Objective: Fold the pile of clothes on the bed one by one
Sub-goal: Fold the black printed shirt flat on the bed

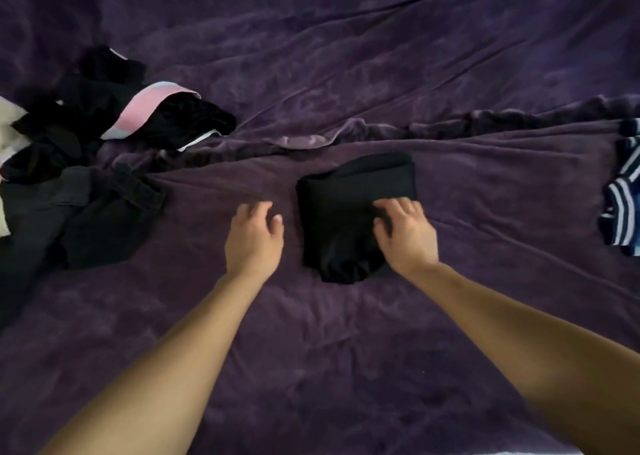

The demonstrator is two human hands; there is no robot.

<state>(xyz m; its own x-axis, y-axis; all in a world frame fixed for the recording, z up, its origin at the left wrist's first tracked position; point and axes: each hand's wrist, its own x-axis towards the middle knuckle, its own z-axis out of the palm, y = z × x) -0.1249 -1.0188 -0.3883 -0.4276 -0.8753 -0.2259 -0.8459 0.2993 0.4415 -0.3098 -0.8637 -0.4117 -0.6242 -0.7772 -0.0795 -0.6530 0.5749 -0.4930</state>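
A folded black garment [341,212] lies on the purple bedspread [346,74] in the middle of the view. My right hand [405,235] rests on its right side, fingers curled onto the cloth and thumb tucked against it. Just left of the garment hovers my left hand [254,238], fingers loosely bent, holding nothing. A heap of unfolded dark clothes [79,164] lies at the left, with a pink and white piece [142,113] sticking out of it.
Blue and white striped clothing [623,205] sits at the right edge. A ridge of bunched bedspread [346,136] runs across behind the folded garment. A pale item [7,125] shows at the far left edge.
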